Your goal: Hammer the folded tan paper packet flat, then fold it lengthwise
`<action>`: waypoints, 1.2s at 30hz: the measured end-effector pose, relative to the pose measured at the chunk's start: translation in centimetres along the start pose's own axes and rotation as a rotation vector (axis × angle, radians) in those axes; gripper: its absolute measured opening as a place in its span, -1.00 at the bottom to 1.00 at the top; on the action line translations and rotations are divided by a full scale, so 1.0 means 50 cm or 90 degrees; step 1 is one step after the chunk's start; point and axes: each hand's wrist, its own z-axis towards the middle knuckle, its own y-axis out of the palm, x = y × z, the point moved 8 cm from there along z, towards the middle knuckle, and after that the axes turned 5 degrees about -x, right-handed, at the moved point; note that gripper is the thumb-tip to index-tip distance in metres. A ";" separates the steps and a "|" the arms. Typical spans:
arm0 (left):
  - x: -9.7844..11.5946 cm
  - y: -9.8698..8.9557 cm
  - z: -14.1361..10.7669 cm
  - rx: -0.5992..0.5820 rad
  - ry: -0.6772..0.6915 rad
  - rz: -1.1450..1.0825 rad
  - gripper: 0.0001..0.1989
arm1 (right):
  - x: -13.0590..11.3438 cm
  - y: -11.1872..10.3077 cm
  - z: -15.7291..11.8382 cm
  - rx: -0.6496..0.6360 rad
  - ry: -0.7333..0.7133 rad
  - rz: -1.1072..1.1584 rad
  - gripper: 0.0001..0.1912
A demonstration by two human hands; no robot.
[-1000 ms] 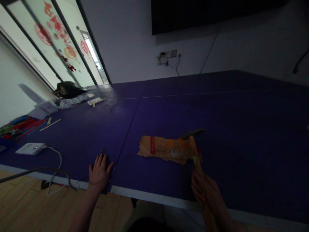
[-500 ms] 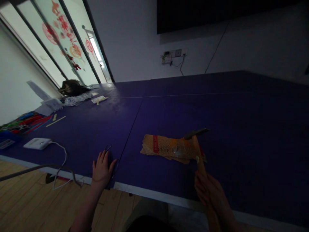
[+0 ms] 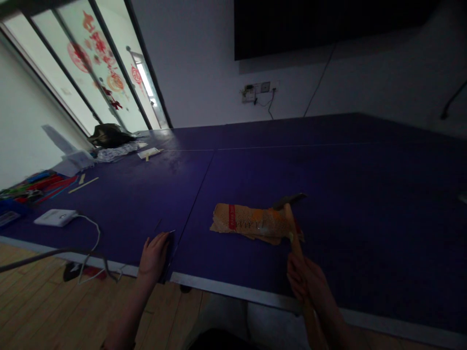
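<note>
The right hand [image 3: 308, 284] has its fingers wrapped tight round the wooden handle of a hammer with a dark metal head [image 3: 292, 214], and the head rests at the right end of a flat, crumpled brown paper bag with a red stripe [image 3: 251, 223], which looks pressed down already. The left hand [image 3: 153, 255] lies left of the bag at the near edge, fingers curled at a thin dark thing too small to tell. The big dark blue tabletop [image 3: 328, 160] fills a dim room, with a small white box with a cord [image 3: 54, 217] far left of the bag.
</note>
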 end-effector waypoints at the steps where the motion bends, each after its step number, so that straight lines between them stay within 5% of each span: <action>1: 0.000 -0.002 0.002 -0.003 0.009 -0.005 -0.68 | 0.000 0.000 0.001 -0.003 -0.001 0.001 -0.59; 5: 0.002 -0.020 0.017 -0.040 0.027 0.006 -0.62 | -0.002 0.004 0.001 -0.023 -0.007 0.004 -0.58; 11: 0.034 -0.035 0.052 -0.204 0.068 0.105 -0.62 | -0.006 0.008 -0.003 -0.021 -0.008 -0.001 -0.62; 18: 0.040 -0.037 0.082 -0.226 0.022 0.148 -0.72 | -0.002 0.007 -0.003 -0.012 0.010 -0.024 -0.55; 27: 0.109 -0.099 0.089 0.012 0.080 -0.327 -0.80 | 0.014 -0.002 -0.012 0.036 0.047 -0.024 -0.54; 32: 0.227 -0.058 0.140 -0.071 0.112 -0.553 -0.83 | 0.007 0.007 -0.021 0.022 0.043 -0.033 -0.58; 36: 0.307 -0.030 0.177 -0.119 0.165 -0.604 -0.89 | 0.018 -0.002 -0.023 0.060 0.055 -0.003 -0.56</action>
